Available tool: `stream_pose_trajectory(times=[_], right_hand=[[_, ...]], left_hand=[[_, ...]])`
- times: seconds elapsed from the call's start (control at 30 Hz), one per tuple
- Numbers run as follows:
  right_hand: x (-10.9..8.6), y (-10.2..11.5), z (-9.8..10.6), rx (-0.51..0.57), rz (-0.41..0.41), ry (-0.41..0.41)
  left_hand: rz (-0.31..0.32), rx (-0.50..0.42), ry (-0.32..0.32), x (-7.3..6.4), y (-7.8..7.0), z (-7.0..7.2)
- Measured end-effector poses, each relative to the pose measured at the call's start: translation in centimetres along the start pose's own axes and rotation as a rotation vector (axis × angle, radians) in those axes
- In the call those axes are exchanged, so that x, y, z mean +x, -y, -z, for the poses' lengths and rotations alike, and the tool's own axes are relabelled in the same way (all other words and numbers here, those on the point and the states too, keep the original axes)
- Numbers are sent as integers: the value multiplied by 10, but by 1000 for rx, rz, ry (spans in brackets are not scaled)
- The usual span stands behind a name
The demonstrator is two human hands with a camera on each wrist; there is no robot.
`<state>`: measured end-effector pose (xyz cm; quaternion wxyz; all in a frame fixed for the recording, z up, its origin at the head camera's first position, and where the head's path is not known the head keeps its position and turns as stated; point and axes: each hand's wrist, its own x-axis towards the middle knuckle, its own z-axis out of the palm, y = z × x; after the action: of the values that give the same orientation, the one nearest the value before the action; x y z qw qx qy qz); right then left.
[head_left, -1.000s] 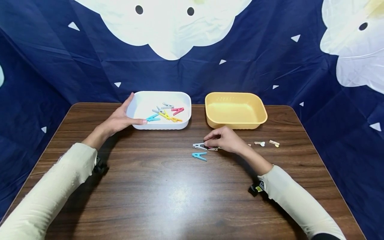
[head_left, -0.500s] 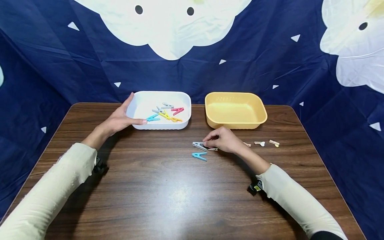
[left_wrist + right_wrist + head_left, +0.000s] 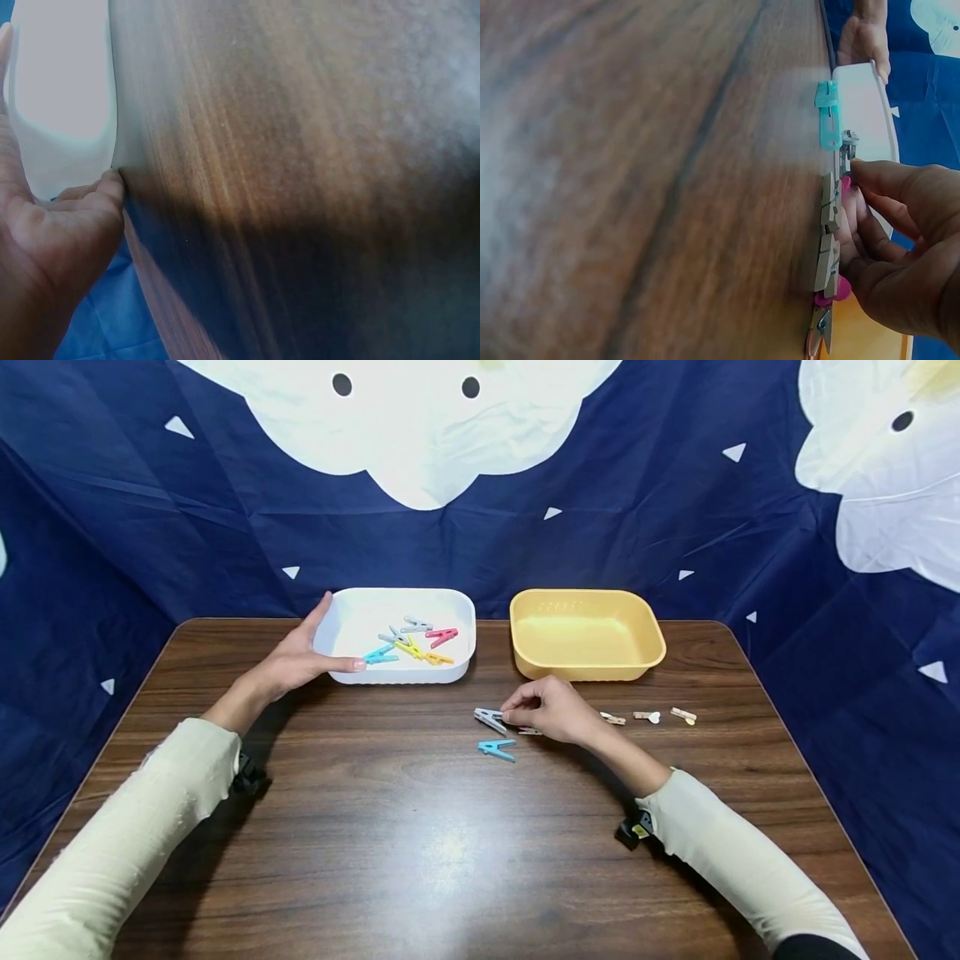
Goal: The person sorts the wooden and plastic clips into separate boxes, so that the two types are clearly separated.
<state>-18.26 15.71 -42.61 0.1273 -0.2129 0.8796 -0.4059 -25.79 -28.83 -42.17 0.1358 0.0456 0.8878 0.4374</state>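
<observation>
My right hand (image 3: 553, 710) pinches a grey plastic clothespin (image 3: 490, 718) between thumb and fingers, close over the table in front of the two basins. Just nearer to me lies a light blue clothespin (image 3: 497, 748). Small wooden clothespins (image 3: 829, 266) line up beneath and beside this hand, some with pink decorations, in the right wrist view. At the back left, my left hand (image 3: 291, 656) holds the left end of a white basin (image 3: 345, 610), thumb along the near rim. Inside it lie several coloured clothespins, among them a red one (image 3: 441, 636) and a yellow one (image 3: 408, 648).
To the right of the white basin stands a yellow basin (image 3: 588, 664) with nothing visible inside. Small wooden clothespins (image 3: 683, 715), some with heart shapes, lie in front of it on the right. A dark blue patterned cloth (image 3: 450, 543) hangs behind the brown wooden table (image 3: 337, 827).
My right hand has shifted slightly left with the grey clothespin, which has turned a little and risen. My left hand stays at the white basin. The head view has shifted slightly.
</observation>
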Motion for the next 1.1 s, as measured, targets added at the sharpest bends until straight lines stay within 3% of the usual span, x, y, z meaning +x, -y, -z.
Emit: stream_pose_trajectory(times=[0.73, 1.1], right_hand=[[10, 30, 4, 41, 61, -86], [21, 44, 16, 32, 76, -157]], left_hand=[[3, 10, -3, 3, 5, 2], [3, 1, -7, 2, 3, 0]])
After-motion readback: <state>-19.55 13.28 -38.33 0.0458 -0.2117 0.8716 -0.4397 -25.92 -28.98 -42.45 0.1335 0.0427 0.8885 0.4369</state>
